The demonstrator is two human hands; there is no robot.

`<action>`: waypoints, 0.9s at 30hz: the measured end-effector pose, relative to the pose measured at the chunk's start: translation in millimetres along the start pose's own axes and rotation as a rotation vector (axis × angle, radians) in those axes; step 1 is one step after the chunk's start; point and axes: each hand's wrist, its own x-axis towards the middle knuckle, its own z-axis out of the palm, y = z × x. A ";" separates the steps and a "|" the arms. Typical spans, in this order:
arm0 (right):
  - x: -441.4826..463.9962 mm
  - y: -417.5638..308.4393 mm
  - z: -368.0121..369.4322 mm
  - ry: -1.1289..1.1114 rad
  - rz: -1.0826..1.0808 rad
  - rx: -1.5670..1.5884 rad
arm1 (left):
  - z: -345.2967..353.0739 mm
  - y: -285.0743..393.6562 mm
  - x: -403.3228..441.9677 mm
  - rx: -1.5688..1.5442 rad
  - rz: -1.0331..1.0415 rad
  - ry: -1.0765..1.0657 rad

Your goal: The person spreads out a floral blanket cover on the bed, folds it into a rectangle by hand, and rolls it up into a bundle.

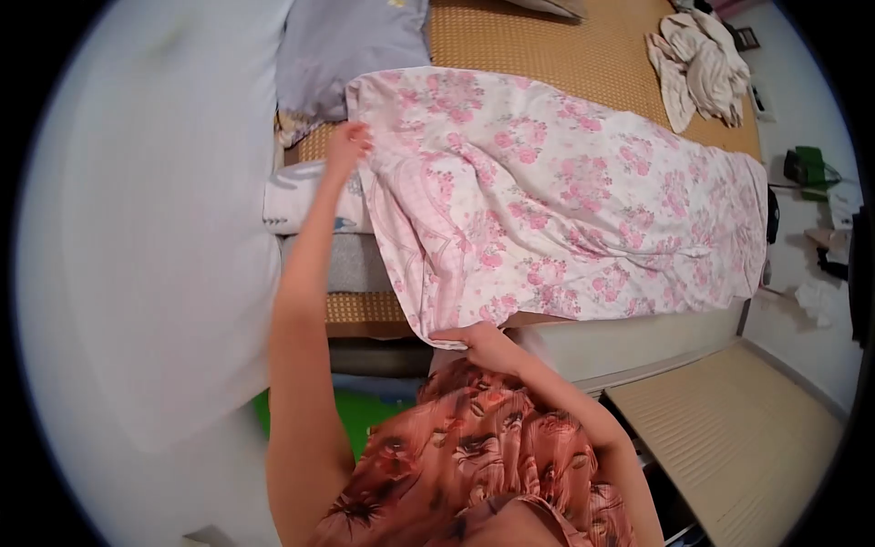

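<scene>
A white sheet with pink flowers (583, 182) lies spread across the bed, wrinkled along its middle. At its near left corner, my right hand (492, 348) is closed on the hem, the thumb lying along the cloth. Up at the sheet's left edge is my left hand (348, 146), its fingers bent and slightly blurred. They are against or just beside the fabric; whether they grip it I cannot tell. Under and beside that edge sit a folded white patterned cloth (296, 196) and a grey folded cloth (337, 263).
A grey-blue pillow (351, 55) lies at the upper left on the woven mat (538, 46). A crumpled cream cloth (702, 68) is at the far right. White fabric (155, 228) hangs along the left. A beige ribbed panel (729, 438) stands at lower right.
</scene>
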 end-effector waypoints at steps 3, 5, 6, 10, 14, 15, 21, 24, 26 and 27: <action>15.2 -7.9 8.6 -0.068 0.007 -0.127 | 32.0 -39.7 -58.3 0.557 0.200 0.117; 12.9 -4.9 13.6 -0.029 0.023 -0.050 | 38.7 -38.0 -93.8 0.202 -0.080 0.177; 11.3 -1.1 11.6 -0.007 0.025 -0.020 | 40.6 -27.6 -110.6 0.018 -0.206 0.210; -1.1 -3.4 -1.3 0.010 0.069 0.085 | 44.9 -14.4 -161.0 -0.436 -0.539 -0.136; -1.1 8.2 3.4 0.058 -0.045 -0.041 | 59.8 -12.4 -175.3 0.021 -0.497 -0.266; -1.5 7.7 4.0 0.037 -0.062 -0.114 | 61.1 -8.1 -176.0 0.213 -0.391 -0.266; 3.8 -8.4 10.6 -0.036 -0.202 -0.405 | 68.2 19.8 -183.4 0.366 -0.568 -0.561; 3.8 -5.8 12.4 0.003 -0.186 -0.444 | 75.4 -28.6 -192.3 0.788 -0.101 -0.419; 7.0 -1.7 13.1 0.018 -0.226 -0.418 | 76.3 -36.3 -191.3 0.541 -0.187 -0.371; 9.6 1.7 12.8 0.024 -0.238 -0.406 | 80.8 -25.5 -194.2 0.255 -0.324 -0.309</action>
